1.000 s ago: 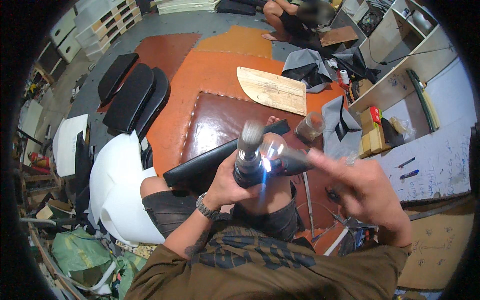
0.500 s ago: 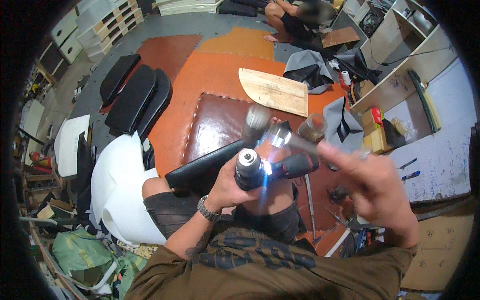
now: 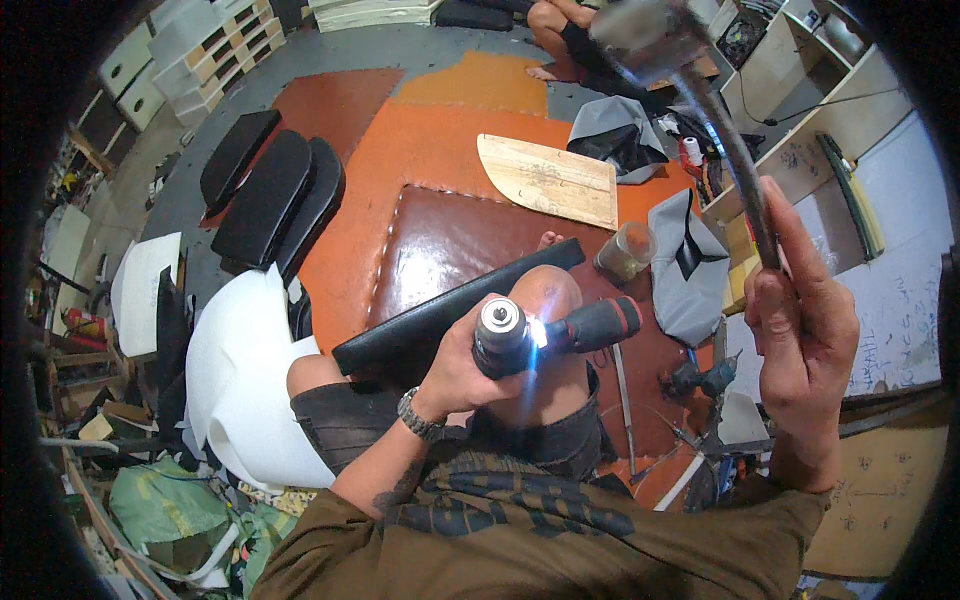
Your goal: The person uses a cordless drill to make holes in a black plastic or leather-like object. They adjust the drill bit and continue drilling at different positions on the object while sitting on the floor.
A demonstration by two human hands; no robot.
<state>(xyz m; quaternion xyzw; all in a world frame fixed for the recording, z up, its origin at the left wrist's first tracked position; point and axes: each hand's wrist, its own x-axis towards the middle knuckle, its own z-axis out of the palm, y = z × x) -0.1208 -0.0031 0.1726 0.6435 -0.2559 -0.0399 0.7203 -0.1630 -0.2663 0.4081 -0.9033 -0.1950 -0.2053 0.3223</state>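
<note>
Head view, left grip clasping drill, right grip pinching hammer, jar, contents unclear

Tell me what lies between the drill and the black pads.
In the head view, the long black panel, then brown and orange floor covering.

The left hand clasps a lit drill while the right hand holds up a hammer.

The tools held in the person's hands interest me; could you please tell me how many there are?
2: a power drill in the left hand, and a hammer held up in the right hand. No other held tool shows.
</note>
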